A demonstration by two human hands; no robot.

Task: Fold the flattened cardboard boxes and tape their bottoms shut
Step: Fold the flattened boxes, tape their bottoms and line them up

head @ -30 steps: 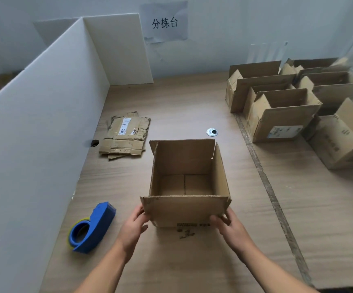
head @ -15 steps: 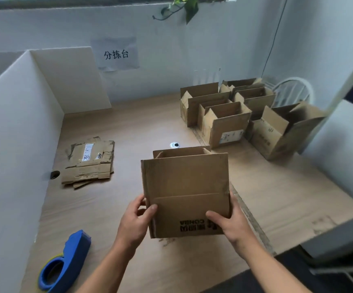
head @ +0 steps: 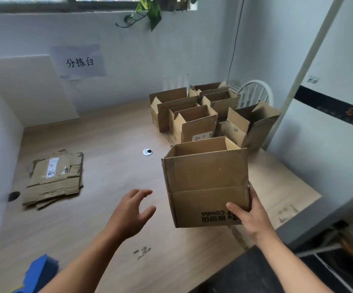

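Through the head camera I saw the right hand (head: pixel 249 216) gripping the folded box (head: pixel 205 178) at its lower right corner. The thumb lay across the near face by the upside-down print, and the fingers were curled round the side. The box was held upright above the near right part of the table (head: pixel 108 134), with its top flaps standing open. From my angle only its inner far wall showed, so I could not tell what lay inside. The left hand (head: pixel 133 210) hovered just left of the box, apart from it, fingers spread and loosely bent, holding nothing.

Farther right stood a cluster of finished boxes (head: pixel 194 121), all open-topped; only cardboard walls showed inside them, their floors hidden. A stack of flattened boxes (head: pixel 55 178) lay on the left of the table. The blue tape dispenser (head: pixel 40 271) sat at the near left edge, blurred and partly cut off.
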